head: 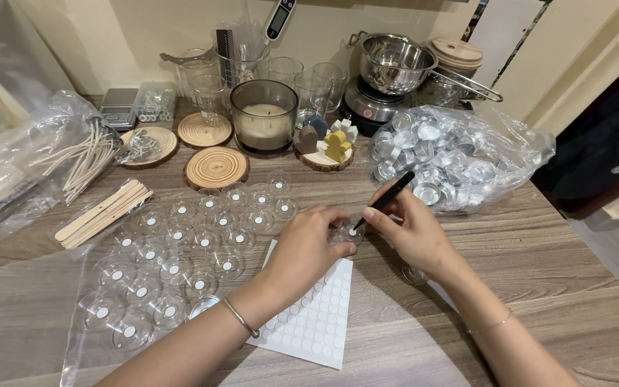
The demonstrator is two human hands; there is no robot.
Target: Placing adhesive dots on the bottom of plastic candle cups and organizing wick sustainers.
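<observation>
- Cup (pixel 347 233): small clear plastic shell at centre frame, pinched in the left hand (pixel 308 247); likely light, thin-walled and slick, so best held by the rim.
- Right hand (pixel 413 229) grips black tweezers (pixel 388 197), tips inside the cup.
- Sticker sheet (pixel 317 322) lies below; more cups (pixel 173 269) fill lower left.

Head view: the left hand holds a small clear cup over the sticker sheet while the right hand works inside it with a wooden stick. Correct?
Not quite. In the head view the right hand holds black tweezers, not a wooden stick. The rest stands: left hand, clear cup, sticker sheet.
</observation>
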